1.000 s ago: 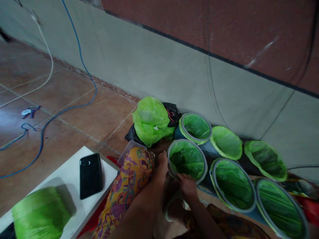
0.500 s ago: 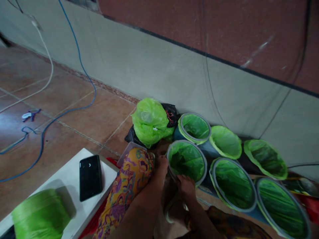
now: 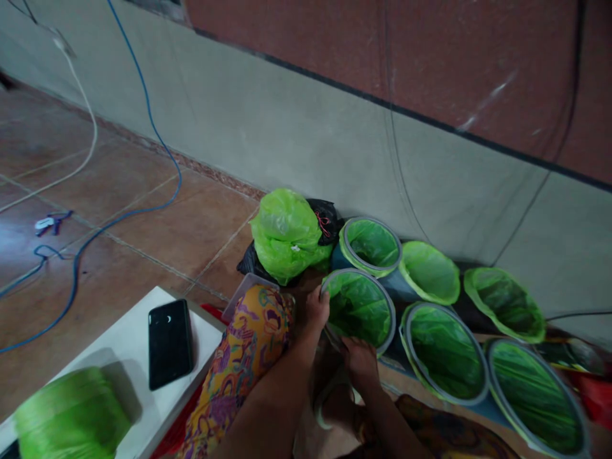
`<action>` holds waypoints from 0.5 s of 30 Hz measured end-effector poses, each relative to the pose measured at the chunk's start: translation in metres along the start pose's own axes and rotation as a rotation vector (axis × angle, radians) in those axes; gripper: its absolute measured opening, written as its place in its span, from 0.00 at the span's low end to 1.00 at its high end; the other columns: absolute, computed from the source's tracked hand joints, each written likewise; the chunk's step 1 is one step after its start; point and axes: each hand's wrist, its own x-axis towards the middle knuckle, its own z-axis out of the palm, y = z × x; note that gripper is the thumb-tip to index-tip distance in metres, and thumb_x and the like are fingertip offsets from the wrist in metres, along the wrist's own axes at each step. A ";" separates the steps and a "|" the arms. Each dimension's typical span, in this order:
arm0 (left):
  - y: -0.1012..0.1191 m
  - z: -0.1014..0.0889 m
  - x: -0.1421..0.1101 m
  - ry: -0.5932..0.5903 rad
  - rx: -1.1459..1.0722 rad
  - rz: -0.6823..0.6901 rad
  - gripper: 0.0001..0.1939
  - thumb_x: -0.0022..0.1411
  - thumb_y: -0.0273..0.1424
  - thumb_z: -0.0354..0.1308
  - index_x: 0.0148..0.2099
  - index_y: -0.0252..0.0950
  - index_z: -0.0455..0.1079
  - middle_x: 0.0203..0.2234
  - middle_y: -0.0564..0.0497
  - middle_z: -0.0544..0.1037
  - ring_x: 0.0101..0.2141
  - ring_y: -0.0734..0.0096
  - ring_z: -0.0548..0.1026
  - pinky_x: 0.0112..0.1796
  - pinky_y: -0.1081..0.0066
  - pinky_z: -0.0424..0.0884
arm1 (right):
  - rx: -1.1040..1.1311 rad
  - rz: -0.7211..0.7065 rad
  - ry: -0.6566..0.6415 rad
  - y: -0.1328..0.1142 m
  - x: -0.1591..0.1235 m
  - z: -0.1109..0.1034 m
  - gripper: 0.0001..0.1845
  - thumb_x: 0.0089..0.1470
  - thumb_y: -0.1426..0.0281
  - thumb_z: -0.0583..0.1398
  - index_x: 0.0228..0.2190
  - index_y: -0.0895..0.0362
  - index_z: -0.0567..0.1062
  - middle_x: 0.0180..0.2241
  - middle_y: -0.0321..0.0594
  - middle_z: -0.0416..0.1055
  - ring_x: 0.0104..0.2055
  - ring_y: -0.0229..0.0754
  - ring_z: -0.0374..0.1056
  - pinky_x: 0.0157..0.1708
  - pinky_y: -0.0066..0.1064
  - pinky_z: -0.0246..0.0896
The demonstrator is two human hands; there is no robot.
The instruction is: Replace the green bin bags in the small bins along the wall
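In front of me stands a trash bin (image 3: pixel 393 331) lined with a green plastic bag (image 3: pixel 361 306) and topped by a grey rim ring. My left hand (image 3: pixel 317 309) is closed on the left side of that rim, fingers over its edge. My right hand (image 3: pixel 359 364) grips the near edge of the same rim, with its fingertips partly hidden. Right beside it is another lined bin with a grey ring (image 3: pixel 447 354). Behind are a ringed bin (image 3: pixel 372 243) and a bin with the green bag folded over its lip and no ring visible (image 3: pixel 429 273).
More lined bins continue rightward, one ringed (image 3: pixel 538 398). Left of them lie a tied green bag (image 3: pixel 287 236) and a black bag (image 3: pixel 325 220). A white box top (image 3: pixel 155 312) carries a phone (image 3: pixel 169 344) and a green bag roll (image 3: pixel 71 414). A blue cable (image 3: pixel 153 121) crosses the floor.
My left hand has come up slightly and now wraps more visibly over the rim's left side. My right hand stays on the near edge. The whole view has shifted a little.
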 end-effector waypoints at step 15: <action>0.008 -0.001 -0.009 -0.073 0.188 -0.078 0.20 0.65 0.29 0.52 0.59 0.33 0.65 0.51 0.39 0.76 0.51 0.59 0.75 0.53 0.65 0.67 | 0.484 0.649 0.373 0.057 0.021 0.035 0.39 0.57 0.59 0.50 0.60 0.75 0.56 0.47 0.69 0.72 0.50 0.63 0.71 0.47 0.49 0.64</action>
